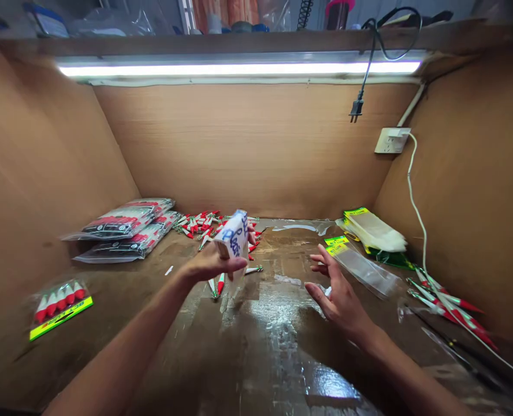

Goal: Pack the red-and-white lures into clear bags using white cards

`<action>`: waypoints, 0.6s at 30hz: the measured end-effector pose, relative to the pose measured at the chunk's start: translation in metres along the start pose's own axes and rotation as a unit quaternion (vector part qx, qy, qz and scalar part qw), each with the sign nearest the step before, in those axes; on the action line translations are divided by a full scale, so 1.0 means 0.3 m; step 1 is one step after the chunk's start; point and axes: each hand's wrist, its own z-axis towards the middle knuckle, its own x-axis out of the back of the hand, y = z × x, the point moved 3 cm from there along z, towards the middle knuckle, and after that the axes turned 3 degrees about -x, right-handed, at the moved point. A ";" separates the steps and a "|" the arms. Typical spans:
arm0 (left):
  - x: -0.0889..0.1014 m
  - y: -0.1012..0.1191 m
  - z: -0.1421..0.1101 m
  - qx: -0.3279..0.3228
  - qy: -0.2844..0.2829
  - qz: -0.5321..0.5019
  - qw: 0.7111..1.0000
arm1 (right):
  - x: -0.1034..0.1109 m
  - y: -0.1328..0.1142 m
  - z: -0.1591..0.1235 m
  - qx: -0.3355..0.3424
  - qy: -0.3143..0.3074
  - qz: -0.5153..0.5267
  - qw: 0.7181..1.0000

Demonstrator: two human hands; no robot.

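Note:
My left hand (208,263) is closed around a small white box-like block (234,236) with blue handwriting on it, tilted above the bench. Behind and below it lies a loose heap of red-and-white fishing lures (199,223). Two more lures (220,285) rest just under that hand. My right hand (334,292) hovers with its fingers apart and nothing held. Nearest to it are clear plastic bags (364,268) with yellow-green header cards, lying flat on the worktop. Whether the block is hollow or solid I cannot tell.
Filled lure packs (122,222) are stacked at the back left. One bag of lures (60,303) lies at the front left. A bag stack (375,228) and several loose lures (451,306) sit right, crossed by a white cord (412,173). A black plug (356,108) hangs above.

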 end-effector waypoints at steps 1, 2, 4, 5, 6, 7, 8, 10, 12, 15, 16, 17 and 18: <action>-0.005 -0.030 -0.013 0.009 0.002 -0.017 1.000 | -0.005 0.003 -0.001 0.001 -0.001 -0.004 1.000; -0.005 -0.051 -0.024 0.008 0.013 -0.038 0.999 | -0.008 0.007 -0.002 0.001 -0.002 -0.005 1.000; 0.009 -0.061 -0.036 -0.011 0.032 -0.060 0.998 | -0.013 0.013 -0.002 -0.002 -0.004 -0.006 1.000; 0.021 -0.051 -0.037 -0.024 0.040 -0.060 0.997 | -0.015 0.015 -0.002 -0.003 -0.006 -0.006 1.000; 0.035 -0.033 -0.036 -0.037 0.046 -0.058 0.997 | -0.017 0.017 -0.002 -0.004 -0.008 -0.007 1.000; 0.049 -0.010 -0.032 -0.049 0.054 -0.056 0.996 | -0.019 0.018 -0.001 -0.005 -0.012 -0.009 1.000; 0.060 0.014 -0.028 -0.060 0.063 -0.058 0.995 | -0.022 0.020 -0.001 -0.007 -0.016 -0.011 1.000; 0.072 0.057 -0.021 -0.078 0.081 -0.069 0.991 | -0.027 0.023 0.000 -0.010 -0.022 -0.013 1.000; 0.062 0.077 -0.016 -0.077 0.081 -0.078 0.991 | -0.033 0.028 -0.001 -0.009 -0.025 -0.014 1.000; 0.031 0.075 -0.007 -0.052 0.066 -0.080 0.993 | -0.041 0.039 -0.002 -0.005 -0.028 -0.014 0.999; 0.023 0.077 -0.004 -0.050 0.060 -0.078 0.994 | -0.043 0.043 -0.002 -0.005 -0.029 -0.015 0.999; 0.020 0.085 -0.001 -0.056 0.058 -0.076 0.994 | -0.044 0.046 -0.002 -0.005 -0.029 -0.015 0.999; 0.022 0.103 0.001 -0.068 0.060 -0.075 0.993 | -0.044 0.049 -0.002 -0.005 -0.028 -0.017 0.999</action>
